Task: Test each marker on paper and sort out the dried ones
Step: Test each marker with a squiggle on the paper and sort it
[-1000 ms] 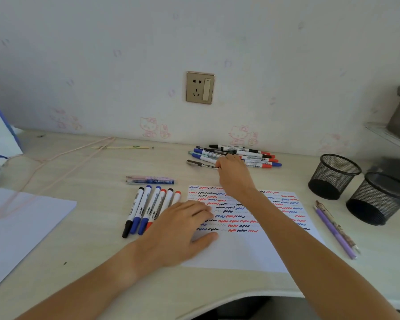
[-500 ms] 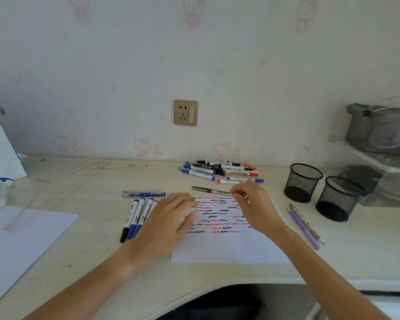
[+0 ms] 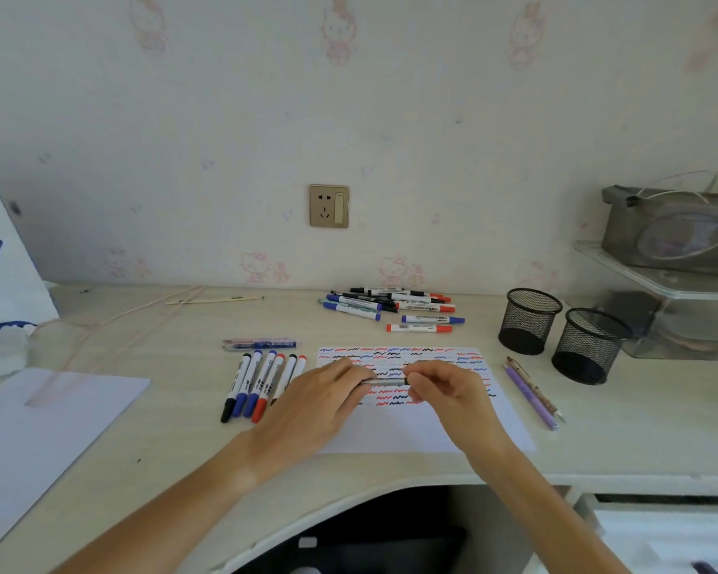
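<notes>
Two hands, left hand (image 3: 307, 401) and right hand (image 3: 448, 391), grip opposite ends of a grey marker (image 3: 384, 381) held level just above the squiggle-covered paper (image 3: 415, 432) on the desk (image 3: 175, 408)

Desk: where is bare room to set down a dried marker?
Free: the pale wooden desk between the blank white sheet and the row of six markers. Crowded: the marker pile and the mesh cups.

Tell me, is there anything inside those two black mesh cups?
Empty, as far as shows. Both mesh cups stand upright on the desk, nothing pokes above their rims, and only dark insides show.
</notes>
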